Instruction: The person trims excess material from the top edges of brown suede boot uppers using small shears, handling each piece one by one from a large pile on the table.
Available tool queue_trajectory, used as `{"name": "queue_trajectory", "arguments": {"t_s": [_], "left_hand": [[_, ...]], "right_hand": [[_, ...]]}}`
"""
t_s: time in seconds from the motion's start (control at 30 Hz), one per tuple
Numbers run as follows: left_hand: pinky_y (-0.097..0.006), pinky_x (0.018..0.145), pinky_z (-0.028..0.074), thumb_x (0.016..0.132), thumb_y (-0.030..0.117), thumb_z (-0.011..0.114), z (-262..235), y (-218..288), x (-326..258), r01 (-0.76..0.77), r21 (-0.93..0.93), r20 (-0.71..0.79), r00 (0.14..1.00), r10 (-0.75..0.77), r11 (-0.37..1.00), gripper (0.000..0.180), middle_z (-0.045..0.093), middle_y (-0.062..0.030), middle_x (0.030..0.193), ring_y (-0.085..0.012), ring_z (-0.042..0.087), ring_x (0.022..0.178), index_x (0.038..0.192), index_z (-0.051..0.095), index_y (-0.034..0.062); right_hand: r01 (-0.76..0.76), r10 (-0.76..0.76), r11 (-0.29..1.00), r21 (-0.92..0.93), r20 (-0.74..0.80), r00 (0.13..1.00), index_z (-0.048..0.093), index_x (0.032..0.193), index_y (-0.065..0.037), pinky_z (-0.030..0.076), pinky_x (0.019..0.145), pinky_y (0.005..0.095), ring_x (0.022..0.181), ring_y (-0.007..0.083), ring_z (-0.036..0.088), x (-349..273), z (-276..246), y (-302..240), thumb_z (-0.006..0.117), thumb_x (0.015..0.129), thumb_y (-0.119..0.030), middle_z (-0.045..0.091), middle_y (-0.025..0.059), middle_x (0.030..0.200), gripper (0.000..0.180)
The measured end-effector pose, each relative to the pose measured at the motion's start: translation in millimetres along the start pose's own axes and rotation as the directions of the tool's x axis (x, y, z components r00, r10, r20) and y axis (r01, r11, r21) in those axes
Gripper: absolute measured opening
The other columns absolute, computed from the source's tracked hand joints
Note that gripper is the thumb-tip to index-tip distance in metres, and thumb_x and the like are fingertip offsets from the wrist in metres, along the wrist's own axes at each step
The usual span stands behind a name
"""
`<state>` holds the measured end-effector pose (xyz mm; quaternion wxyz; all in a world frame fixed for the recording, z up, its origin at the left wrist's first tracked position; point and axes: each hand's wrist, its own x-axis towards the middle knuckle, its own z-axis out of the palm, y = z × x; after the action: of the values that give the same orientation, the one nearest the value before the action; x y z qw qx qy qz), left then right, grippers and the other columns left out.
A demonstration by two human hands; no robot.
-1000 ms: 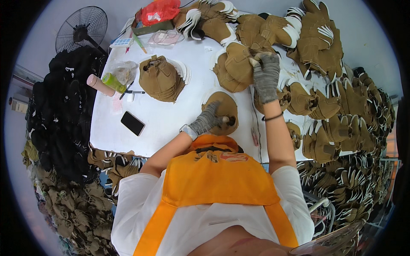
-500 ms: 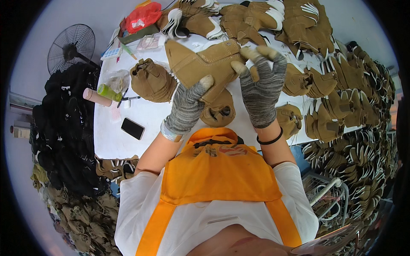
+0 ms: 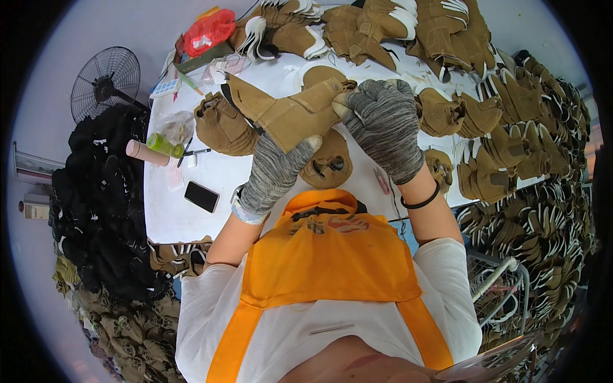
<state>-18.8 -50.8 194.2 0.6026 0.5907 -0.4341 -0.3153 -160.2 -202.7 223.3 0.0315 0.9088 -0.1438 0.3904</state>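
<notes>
A tan suede shoe upper [image 3: 290, 116] is held above the white table, its wide end pointing left. My left hand [image 3: 274, 167], in a grey knit glove with pale fingertips, grips its lower edge with the thumb on top. At the right end of the upper, my right hand [image 3: 383, 121], gloved alike, is closed with thumb and fingers pinched on its edge. Just below lies another tan upper [image 3: 327, 159], its opening showing. A rounded stack of tan uppers [image 3: 223, 124] sits to the left, partly behind the held piece.
A phone [image 3: 201, 196], pens [image 3: 193, 153], a green bottle [image 3: 164, 145] and a pink cylinder [image 3: 147, 153] are at the table's left. Small snips [image 3: 382, 180] lie near my right wrist. Piles of uppers [image 3: 440, 35] line the back and right. A fan [image 3: 105, 83] stands far left.
My right fingers, spread apart before, have closed on the upper's right end. The upper has turned and dropped slightly, uncovering a tan piece behind it. The snips now show.
</notes>
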Motion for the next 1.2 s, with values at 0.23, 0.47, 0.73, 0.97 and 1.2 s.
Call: {"name": "queue_trajectory", "arguments": {"t_s": [0.23, 0.47, 0.73, 0.97, 1.2], "left_hand": [[-0.031, 0.09, 0.048, 0.083, 0.027, 0.072, -1, 8, -8, 0.089, -0.247, -0.047, 0.994, -0.103, 0.965, 0.054, 0.061, -0.0104, 0.114, -0.0179, 0.059, 0.103, 0.125, 0.051, -0.0003], [-0.032, 0.089, 0.05, 0.077, 0.025, 0.072, -7, 7, -10, 0.172, -0.475, -0.018, 0.979, -0.205, 0.863, 0.058, 0.063, -0.0106, 0.111, -0.0192, 0.06, 0.102, 0.125, 0.052, -0.0013], [-0.03, 0.08, 0.05, 0.081, 0.036, 0.072, -26, 9, -15, 0.244, -0.097, 0.04, 0.97, -0.241, 0.965, 0.05, 0.065, -0.0088, 0.101, -0.017, 0.062, 0.091, 0.115, 0.06, 0.0009], [-0.032, 0.074, 0.05, 0.076, 0.041, 0.077, -38, 36, -4, -0.261, 0.744, 0.097, 0.953, 0.288, 0.615, 0.053, 0.068, -0.0102, 0.088, -0.0205, 0.065, 0.081, 0.112, 0.065, 0.0039], [-0.034, 0.074, 0.051, 0.08, 0.04, 0.072, -29, 4, 15, -0.103, 0.56, 0.449, 0.872, -0.196, 0.822, 0.043, 0.067, -0.012, 0.086, -0.0272, 0.065, 0.08, 0.108, 0.065, 0.0078]], "right_hand": [[-0.121, 0.123, 0.941, 0.316, 0.014, 0.992, 0.067, 0.087, -0.009, 0.045, 0.076, 0.0378, 0.077, 0.0217, 0.06, -7, 6, 0, 0.071, 0.08, -0.025, 0.062, 0.0054, 0.078, 0.018], [-0.499, 0.552, 0.149, 0.854, 0.347, 0.758, 0.066, 0.104, -0.005, 0.051, 0.081, 0.0304, 0.092, 0.0158, 0.063, -20, -4, 10, 0.071, 0.084, -0.022, 0.066, 0.0038, 0.095, 0.027], [-0.637, 0.24, 0.423, 0.644, 0.599, 0.764, 0.055, 0.126, -0.005, 0.049, 0.092, 0.0325, 0.106, 0.0153, 0.059, -48, 16, -5, 0.081, 0.073, -0.033, 0.064, 0.008, 0.114, 0.065], [-0.703, 0.313, 0.008, 0.711, 0.666, 0.677, 0.057, 0.122, -0.003, 0.049, 0.088, 0.0314, 0.099, 0.0182, 0.06, -83, 38, -30, 0.08, 0.074, -0.037, 0.064, 0.0101, 0.109, 0.063], [-0.722, 0.223, 0.103, 0.684, 0.692, 0.687, 0.057, 0.12, -0.002, 0.048, 0.091, 0.0335, 0.103, 0.0205, 0.059, -88, 28, -30, 0.08, 0.073, -0.04, 0.063, 0.0106, 0.11, 0.065]]}}
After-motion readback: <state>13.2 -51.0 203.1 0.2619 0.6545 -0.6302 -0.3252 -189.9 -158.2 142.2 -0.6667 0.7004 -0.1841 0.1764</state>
